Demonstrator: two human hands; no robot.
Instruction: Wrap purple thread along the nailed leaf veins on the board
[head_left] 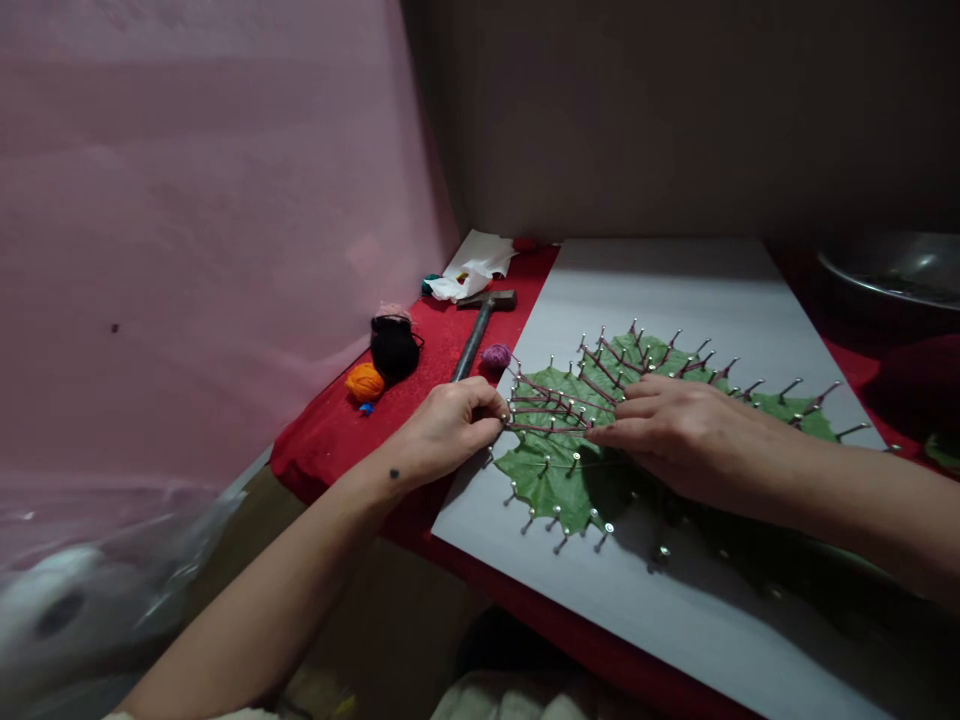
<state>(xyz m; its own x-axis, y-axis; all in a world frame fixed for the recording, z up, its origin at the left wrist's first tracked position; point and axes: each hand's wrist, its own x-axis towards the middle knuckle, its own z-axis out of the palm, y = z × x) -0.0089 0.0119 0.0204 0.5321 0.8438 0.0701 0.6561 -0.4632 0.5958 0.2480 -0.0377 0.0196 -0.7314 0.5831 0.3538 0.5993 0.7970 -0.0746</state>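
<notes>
A large green leaf [559, 487] lies on a white board [660, 285]. Many nails [576, 462] stand around its edge and across it, with dark purple yarn [551, 429] strung between those on its upper part. At the leaf's left tip my left hand [454, 425] is closed, thumb and forefinger pinching the yarn beside a nail. My right hand [682, 430] rests low over the middle of the leaf. Its fingers are drawn together, the forefinger tip at a nail where the yarn runs; the thumb is hidden. A small ball of purple yarn [496, 357] sits just beyond my left hand.
A hammer [474, 335] lies on the red cloth [435, 335], left of the board. Black [395, 347] and orange yarn balls [365, 382] stand by the pink wall sheet [225, 200]. White paper [476, 262] lies behind. At right is a metal bowl [900, 270].
</notes>
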